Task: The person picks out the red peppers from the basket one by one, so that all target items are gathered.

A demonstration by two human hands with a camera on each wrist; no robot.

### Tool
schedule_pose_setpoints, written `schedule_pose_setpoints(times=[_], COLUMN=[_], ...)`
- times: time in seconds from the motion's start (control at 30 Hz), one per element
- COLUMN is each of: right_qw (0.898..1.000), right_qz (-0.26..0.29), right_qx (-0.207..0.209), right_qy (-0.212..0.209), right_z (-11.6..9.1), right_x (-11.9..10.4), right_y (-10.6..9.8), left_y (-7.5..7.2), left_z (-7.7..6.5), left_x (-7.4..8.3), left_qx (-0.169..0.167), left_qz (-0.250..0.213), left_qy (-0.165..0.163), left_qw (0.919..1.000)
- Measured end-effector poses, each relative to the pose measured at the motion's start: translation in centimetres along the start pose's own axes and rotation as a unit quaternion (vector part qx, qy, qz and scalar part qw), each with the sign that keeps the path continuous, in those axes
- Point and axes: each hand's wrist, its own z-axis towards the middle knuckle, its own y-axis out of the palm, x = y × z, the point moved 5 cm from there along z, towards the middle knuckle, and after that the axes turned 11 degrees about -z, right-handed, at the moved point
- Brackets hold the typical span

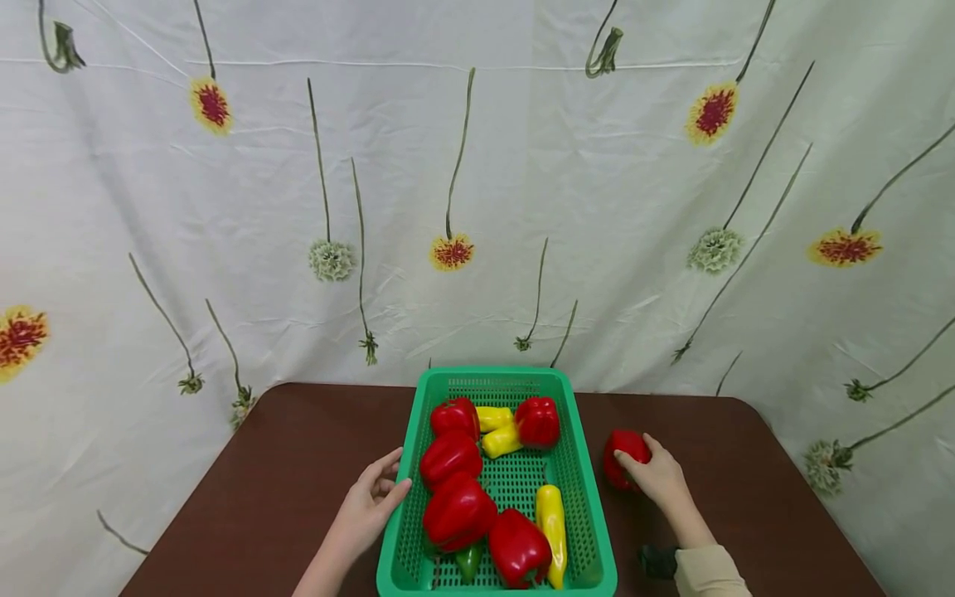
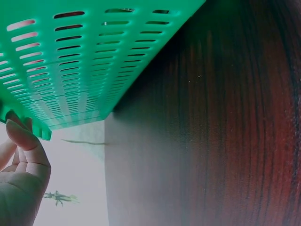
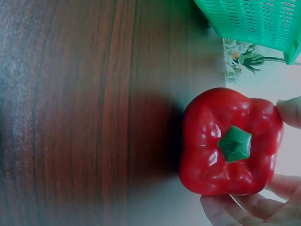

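My right hand (image 1: 659,477) grips a red bell pepper (image 1: 623,458) just right of the green basket (image 1: 592,497). In the right wrist view, thumb and fingers hold the pepper (image 3: 211,165) by its sides, its green stem facing the camera. At the basket's left rim, my left hand (image 1: 369,502) holds the edge with its thumb and fingertips; the left wrist view shows this hand (image 2: 26,165) beside the slotted wall (image 2: 89,61), part of its grip hidden by the rim. Inside the basket lie several red bell peppers (image 1: 451,460).
Yellow peppers (image 1: 552,526) and a green pepper (image 1: 469,561) also lie in the basket. Everything rests on a dark brown wooden table (image 1: 298,448). Behind it hangs a white cloth (image 1: 522,166) printed with flowers. A dark object (image 1: 656,562) shows beside the right sleeve (image 1: 709,572).
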Motion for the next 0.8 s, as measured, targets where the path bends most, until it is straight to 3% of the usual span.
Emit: schedule_pose_setpoints(times=[0.5, 0.8], right_qw=[1.000, 0.999], right_qz=[0.009, 0.026], right_qx=[0.005, 0.003], right_qy=[-0.013, -0.025], right_z=[0.2, -0.5], right_x=[0.2, -1.7], right_y=[-0.2, -2.6], left_y=[0.1, 0.0], left_z=[0.1, 0.0], left_x=[0.0, 0.0], left_qx=[0.001, -0.001], left_qz=[-0.001, 0.003], left_qy=[-0.004, 0.003], left_qw=[1.0000, 1.0000])
